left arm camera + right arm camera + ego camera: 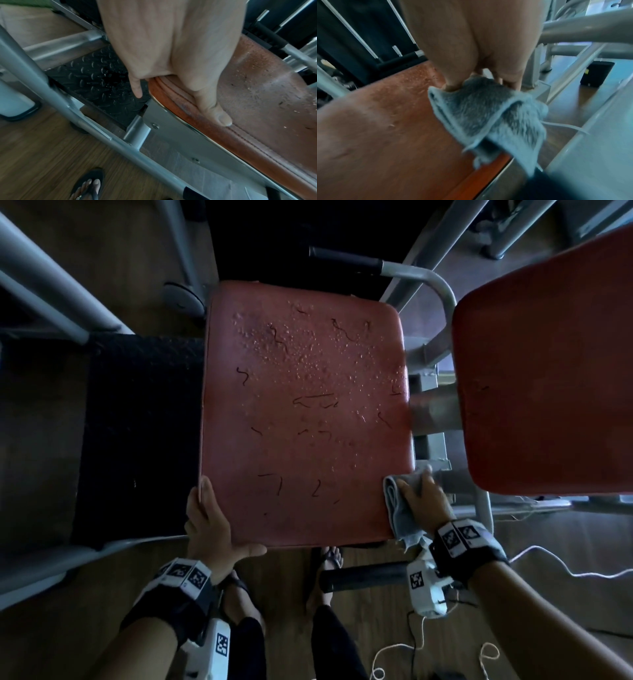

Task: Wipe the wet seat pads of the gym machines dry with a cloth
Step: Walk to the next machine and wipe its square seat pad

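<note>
While left hand (212,529) grips wet seat pad (305,412) corner, right hand (423,501) clutches grey cloth (399,508).

Black wrist straps (469,556) carry white blocks printed with square black-and-white markers; feet wear dark flip-flops (89,184).

This is a gym, a room of exercise machines. A worn red seat pad (305,412), beaded with water droplets, sits on a grey tubular steel frame (72,117). Just right of the seat pad stands a second red pad (548,364) on the same kind of grey tubing. Left of the seat pad lies a black diamond-tread footplate (102,82). Beyond the seat pad's far edge a bar with a black foam grip (346,258) juts out, and thin steel guide rods (399,20) run upright. Under the seat pad is a wood-plank floor (42,155).
</note>
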The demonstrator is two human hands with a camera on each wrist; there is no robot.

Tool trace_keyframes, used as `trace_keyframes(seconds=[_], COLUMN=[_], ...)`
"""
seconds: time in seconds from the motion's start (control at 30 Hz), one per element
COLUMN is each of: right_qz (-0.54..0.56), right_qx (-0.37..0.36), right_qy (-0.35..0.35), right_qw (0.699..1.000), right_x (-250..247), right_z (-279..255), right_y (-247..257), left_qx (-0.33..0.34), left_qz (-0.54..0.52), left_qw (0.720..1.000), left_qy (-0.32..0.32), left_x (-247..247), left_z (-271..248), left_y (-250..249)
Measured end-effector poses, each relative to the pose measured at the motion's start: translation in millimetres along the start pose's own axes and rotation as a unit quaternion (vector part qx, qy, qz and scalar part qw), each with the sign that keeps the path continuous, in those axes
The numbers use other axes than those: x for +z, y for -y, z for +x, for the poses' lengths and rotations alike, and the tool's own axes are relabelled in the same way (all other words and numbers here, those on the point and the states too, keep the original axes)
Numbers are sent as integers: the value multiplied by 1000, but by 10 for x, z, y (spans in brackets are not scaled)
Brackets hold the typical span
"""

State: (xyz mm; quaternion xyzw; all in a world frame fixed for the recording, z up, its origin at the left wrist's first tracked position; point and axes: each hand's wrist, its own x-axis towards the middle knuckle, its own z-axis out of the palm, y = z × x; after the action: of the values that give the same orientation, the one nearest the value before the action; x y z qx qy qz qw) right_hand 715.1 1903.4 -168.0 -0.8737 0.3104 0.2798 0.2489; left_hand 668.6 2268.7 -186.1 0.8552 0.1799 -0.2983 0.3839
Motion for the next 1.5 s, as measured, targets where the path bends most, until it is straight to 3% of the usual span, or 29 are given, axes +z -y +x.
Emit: trace_keyframes(seconds=[0.13, 0.33, 0.5, 0.67, 0.77, 0.9, 1.07, 1.27, 1.4, 1.5], right_qz=[23, 35, 42, -8, -54, -104, -38, -72, -194, -230], right_qx=[45, 37, -17, -16, -17, -92, -104, -135, -235, -266], right_qy=[13, 27, -3, 50, 17, -77, -67, -64, -99, -70], right_qw=[999, 998, 999, 999, 998, 987, 992, 986, 947, 934], right_x=[122, 22, -134, 1, 136, 136, -102, -168, -92, -44], right_z=[-241, -81, 227, -53, -104, 165, 639, 413, 231, 188], right_y=[-104, 74, 223, 49, 70, 241, 642, 402, 219, 334], left_qx=[-9, -35, -61, -58, -55, -54, -58, -48, -34, -38], left_qz=[1, 8, 24, 12, 6, 11, 7, 14, 19, 15], left_qw=[1000, 999, 998, 998, 998, 998, 998, 999, 999, 999], left_qy=[-1, -10, 4, -6, -2, -2, -5, -8, -8, -7], left_x=[-8, 0, 2, -4, -4, -6, 8, 24, 34, 27], left_z=[-1, 3, 14, -23, -51, -29, -34, -2, -10, -2], left_y=[-34, -78, -93, -116, -127, -122, -100, -72, -72, -66])
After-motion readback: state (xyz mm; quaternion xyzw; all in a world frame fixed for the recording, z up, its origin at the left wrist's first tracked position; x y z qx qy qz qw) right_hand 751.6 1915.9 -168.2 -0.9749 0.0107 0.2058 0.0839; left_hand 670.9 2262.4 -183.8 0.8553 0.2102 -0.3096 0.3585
